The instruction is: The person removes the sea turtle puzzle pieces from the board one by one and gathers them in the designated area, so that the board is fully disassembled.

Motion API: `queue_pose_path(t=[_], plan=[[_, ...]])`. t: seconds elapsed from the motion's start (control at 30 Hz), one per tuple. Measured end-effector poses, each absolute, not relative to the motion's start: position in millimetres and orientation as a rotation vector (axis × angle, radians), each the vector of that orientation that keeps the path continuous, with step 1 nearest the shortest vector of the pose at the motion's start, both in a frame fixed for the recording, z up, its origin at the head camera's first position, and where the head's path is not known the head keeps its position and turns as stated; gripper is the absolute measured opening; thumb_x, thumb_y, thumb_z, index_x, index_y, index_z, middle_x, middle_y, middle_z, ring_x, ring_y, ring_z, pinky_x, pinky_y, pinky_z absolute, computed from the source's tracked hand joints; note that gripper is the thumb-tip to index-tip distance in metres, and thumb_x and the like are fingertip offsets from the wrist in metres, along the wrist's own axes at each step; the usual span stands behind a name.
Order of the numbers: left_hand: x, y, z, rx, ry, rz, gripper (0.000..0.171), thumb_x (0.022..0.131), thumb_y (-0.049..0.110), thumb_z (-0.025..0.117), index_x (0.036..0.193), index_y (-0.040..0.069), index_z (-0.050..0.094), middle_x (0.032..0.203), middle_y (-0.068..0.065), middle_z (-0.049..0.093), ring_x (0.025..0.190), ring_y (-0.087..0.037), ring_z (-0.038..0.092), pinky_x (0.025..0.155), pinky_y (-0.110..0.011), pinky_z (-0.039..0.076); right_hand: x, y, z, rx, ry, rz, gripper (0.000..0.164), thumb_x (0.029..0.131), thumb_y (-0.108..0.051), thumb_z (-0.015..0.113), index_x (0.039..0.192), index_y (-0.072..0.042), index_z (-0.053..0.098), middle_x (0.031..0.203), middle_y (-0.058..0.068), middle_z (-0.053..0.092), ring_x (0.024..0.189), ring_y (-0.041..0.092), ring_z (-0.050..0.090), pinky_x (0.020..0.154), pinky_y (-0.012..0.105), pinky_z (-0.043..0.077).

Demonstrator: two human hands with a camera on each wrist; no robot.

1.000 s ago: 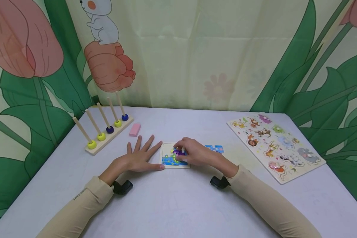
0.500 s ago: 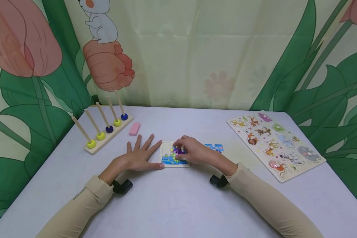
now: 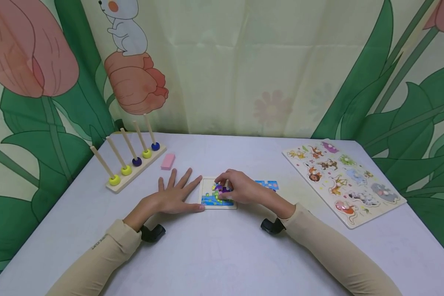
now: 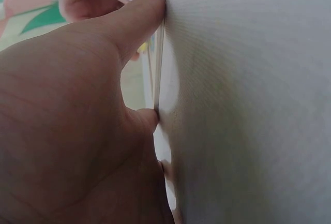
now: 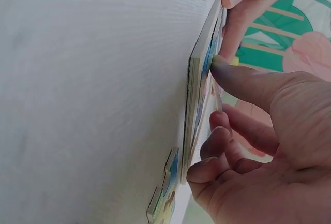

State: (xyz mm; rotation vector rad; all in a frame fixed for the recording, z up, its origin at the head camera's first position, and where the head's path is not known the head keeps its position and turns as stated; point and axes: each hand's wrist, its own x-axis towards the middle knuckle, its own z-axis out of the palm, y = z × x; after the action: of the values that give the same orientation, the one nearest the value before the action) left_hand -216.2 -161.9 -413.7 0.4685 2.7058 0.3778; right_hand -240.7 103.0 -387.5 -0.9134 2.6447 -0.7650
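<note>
A small jigsaw puzzle tray point(image 3: 222, 207) with a pale wooden rim lies mid-table, blue and purple-green pieces inside it. My left hand point(image 3: 173, 199) lies flat with fingers spread, thumb and index fingertip touching the tray's left side. Over the tray's right half, my right hand point(image 3: 242, 189) curls its fingers. The right wrist view shows it pinching a thin puzzle piece point(image 5: 217, 97), tilted up from the tray, with the thumb point(image 5: 227, 74) at the tray's surface. The fingers hide the piece's picture from above.
Loose blue puzzle pieces point(image 3: 270, 184) lie right of the tray, partly behind the right hand. A wooden peg stand point(image 3: 138, 168) with yellow and blue beads is at left, a pink block point(image 3: 167, 161) beside it. An animal puzzle board point(image 3: 327, 197) lies at right.
Both hands stay in place around the tray. The right fingers shift very slightly over the pieces, and the head view bobs a little.
</note>
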Motion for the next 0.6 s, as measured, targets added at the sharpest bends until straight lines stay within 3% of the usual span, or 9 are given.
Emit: queue_pose_path(t=[0.6], plan=[[-217.5, -161.5, -416.5, 0.467, 2.709, 0.365, 0.106, 0.087, 0.086, 0.056, 0.170, 0.040, 0.010, 0.180, -0.002, -0.015, 0.160, -0.051, -0.027, 0.117, -0.086, -0.013, -238.8, 105.1, -387.9, -0.966, 2.689, -0.775, 0.041, 0.094, -0.021, 0.083, 0.131, -0.006, 0.071, 0.113, 0.005, 0.071, 0.089, 0.015, 0.057, 0.078, 0.023, 0.047]])
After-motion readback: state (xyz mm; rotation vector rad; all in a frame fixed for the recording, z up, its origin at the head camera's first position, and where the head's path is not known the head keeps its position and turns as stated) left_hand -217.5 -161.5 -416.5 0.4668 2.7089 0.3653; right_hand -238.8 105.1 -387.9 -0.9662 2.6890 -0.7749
